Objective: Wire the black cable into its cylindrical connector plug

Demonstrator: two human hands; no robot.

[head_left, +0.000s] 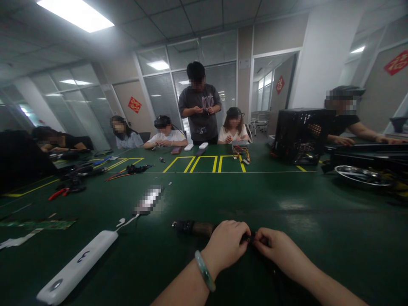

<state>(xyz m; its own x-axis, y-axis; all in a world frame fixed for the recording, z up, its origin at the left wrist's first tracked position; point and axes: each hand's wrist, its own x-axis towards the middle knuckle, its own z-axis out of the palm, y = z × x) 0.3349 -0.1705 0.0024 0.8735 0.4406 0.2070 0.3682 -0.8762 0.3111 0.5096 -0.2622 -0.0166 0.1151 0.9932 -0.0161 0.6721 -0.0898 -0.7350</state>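
From the head view, the left hand (225,248), with a pale green bangle (204,270) at its wrist, and the right hand (277,250) meet low in the frame above a green mat (321,242). Both are narrowly closed, their fingers curled around a small dark plug (247,239) that they mostly hide. Just left of the left hand lies a dark cable (194,228) with a brown sleeve; where it meets the plug is hidden. The plug looks light and stiff, and the cable looks fairly limp, so its firmest hold is probably the plug body or the sleeve, not any thin wire. A white power bank (76,267) marked with a 3 lies left of the hands, trailing a white cord (127,222). Red-handled pliers (60,193) rest farther left. At the far right sits a steel dish (361,176), its contents too dark to tell, near a black computer case (302,136). Across the table, a standing co-worker (200,102) holds something small at chest height.
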